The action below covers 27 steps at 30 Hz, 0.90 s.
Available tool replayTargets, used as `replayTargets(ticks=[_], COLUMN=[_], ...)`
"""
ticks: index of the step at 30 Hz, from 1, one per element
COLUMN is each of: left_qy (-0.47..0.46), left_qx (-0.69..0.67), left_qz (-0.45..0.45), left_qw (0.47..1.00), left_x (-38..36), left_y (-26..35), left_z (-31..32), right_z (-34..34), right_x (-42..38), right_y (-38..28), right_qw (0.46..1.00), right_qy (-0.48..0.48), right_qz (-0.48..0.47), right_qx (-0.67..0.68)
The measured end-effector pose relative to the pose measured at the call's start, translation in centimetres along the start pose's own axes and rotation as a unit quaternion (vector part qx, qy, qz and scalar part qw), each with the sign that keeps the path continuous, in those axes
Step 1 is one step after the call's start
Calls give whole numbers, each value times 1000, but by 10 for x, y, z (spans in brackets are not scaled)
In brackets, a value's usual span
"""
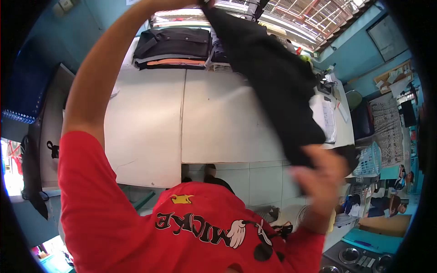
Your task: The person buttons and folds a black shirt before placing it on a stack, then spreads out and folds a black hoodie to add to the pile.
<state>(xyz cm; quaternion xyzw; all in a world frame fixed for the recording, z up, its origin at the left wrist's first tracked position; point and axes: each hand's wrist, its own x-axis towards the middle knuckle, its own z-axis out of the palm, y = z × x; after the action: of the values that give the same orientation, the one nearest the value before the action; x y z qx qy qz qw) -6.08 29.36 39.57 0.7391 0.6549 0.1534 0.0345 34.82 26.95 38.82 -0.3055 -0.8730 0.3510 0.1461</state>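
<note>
A long black garment (pixel 273 77) stretches diagonally through the air over the table, from the top edge of the head view down to the right. Its exact kind does not show. My left hand (pixel 184 3) is raised at the top edge, mostly cut off, and grips the upper end. Lower down on the right, my right hand (pixel 321 175), smeared by motion, is closed on the other end. Some of the dark cloth hangs past the right hand.
The white table (pixel 145 113) has a seam down its middle. At its back lies a stack of folded clothes (pixel 175 48). Papers (pixel 327 118) rest on its right side. A light blue basket (pixel 368 159) stands beyond, and another person (pixel 387 204) is farther off at right.
</note>
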Motion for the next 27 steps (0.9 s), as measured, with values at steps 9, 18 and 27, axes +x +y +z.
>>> replayTargets(ticks=[9,18,27], left_qy=[147,181,203], left_qx=[-52,-158,-323], left_qz=[-246,-286,-269], left_qw=[957,928,884], left_x=[-255,-271,-186], left_y=[-140,-39,10], left_z=[244,316,305], right_z=[327,298,268], right_x=[26,29,99], right_y=[90,195,220], right_qw=[962,958,802], right_qy=[-190,31,29], right_qz=[-133,130,258], right_qx=[142,253,537])
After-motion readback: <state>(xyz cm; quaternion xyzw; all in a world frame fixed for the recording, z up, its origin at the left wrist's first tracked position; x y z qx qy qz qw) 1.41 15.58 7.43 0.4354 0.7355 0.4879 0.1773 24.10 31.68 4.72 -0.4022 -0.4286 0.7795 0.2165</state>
